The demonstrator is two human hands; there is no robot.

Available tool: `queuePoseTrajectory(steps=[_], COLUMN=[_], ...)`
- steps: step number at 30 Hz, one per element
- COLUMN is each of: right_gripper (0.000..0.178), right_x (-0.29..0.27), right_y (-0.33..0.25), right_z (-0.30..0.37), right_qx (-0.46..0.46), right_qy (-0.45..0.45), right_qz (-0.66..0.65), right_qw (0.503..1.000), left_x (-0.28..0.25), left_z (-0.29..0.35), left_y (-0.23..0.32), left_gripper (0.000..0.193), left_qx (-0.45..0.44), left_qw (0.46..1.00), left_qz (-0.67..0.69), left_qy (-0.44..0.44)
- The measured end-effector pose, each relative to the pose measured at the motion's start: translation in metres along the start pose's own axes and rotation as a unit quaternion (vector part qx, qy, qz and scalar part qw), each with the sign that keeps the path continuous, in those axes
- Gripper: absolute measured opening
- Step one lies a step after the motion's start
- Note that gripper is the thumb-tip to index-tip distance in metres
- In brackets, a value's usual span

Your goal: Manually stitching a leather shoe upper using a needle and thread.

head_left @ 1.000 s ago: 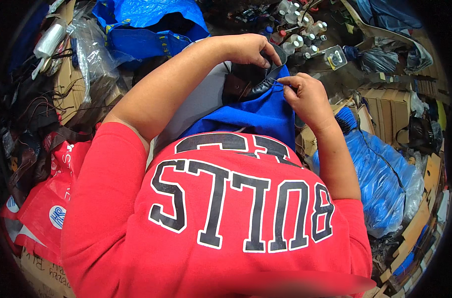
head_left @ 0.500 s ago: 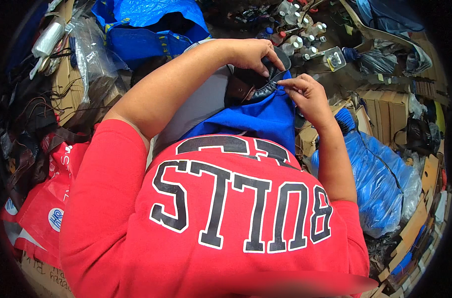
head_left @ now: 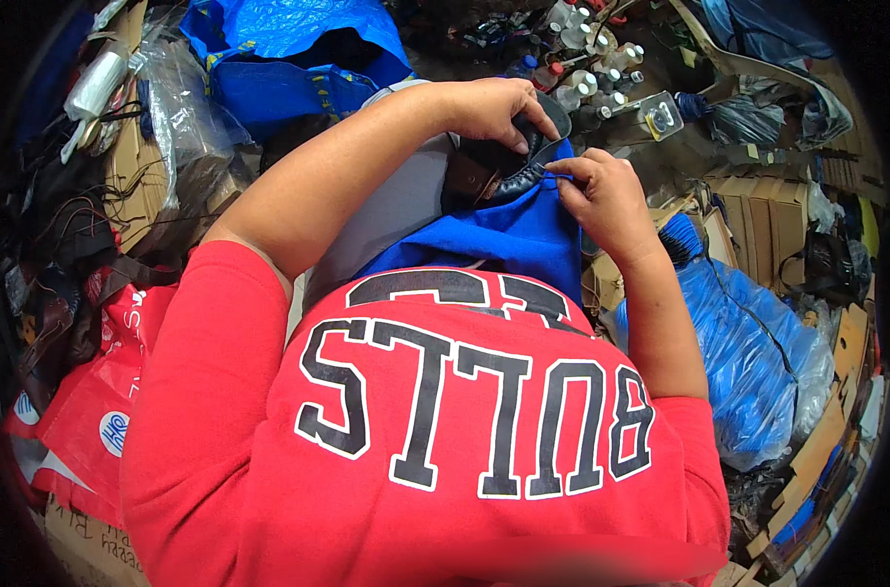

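Note:
A dark leather shoe (head_left: pixel 469 184) with a brown strap, a glossy black gathered edge and a grey-black sole lies on a blue cloth (head_left: pixel 503 235) over my lap. From above, my left hand (head_left: pixel 501 110) curls over the shoe, its thumb and fingers gripping the upper near the sole. My right hand (head_left: pixel 606 201) is just to the right of the black edge, thumb and forefinger pinched together. Something thin and dark seems to run from that pinch toward the shoe, too fine to name. My left hand and its grip hide part of the shoe's inside.
Several plastic bottles (head_left: pixel 601 83) stand beyond the shoe at the far right. A big blue bag (head_left: pixel 259 93) gapes at the far left. Cardboard (head_left: pixel 758 225) and a blue plastic-wrapped bundle (head_left: pixel 729 362) lie to the right, a red bag (head_left: pixel 88 421) to the left.
My right hand has drawn slightly right and toward me, a little away from the shoe's edge. My left hand keeps its grip, and the shoe stays in place.

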State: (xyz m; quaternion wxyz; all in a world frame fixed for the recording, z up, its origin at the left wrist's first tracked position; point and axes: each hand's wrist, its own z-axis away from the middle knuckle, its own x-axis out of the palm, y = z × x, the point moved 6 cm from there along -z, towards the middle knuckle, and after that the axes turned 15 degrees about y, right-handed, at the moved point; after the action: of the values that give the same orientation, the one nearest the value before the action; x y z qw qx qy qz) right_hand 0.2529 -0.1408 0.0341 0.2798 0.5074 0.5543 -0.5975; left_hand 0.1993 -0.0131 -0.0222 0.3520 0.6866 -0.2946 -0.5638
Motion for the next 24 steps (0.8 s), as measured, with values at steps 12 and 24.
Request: queuePoseTrajectory(steps=[12, 24], right_gripper=[0.016, 0.013], right_x=[0.001, -0.001], right_y=[0.003, 0.003], right_z=[0.004, 0.004], right_qx=[-0.017, -0.052], right_qy=[0.02, 0.047], right_qz=[-0.043, -0.02], right_qw=[0.999, 0.997], left_x=[0.003, 0.009], left_z=[-0.002, 0.004], left_y=[-0.014, -0.017], left_gripper=[0.045, 0.047], left_qx=[-0.118, -0.123], left_qw=[0.977, 0.952], left_qz=[0.14, 0.243], left_qy=[-0.109, -0.139])
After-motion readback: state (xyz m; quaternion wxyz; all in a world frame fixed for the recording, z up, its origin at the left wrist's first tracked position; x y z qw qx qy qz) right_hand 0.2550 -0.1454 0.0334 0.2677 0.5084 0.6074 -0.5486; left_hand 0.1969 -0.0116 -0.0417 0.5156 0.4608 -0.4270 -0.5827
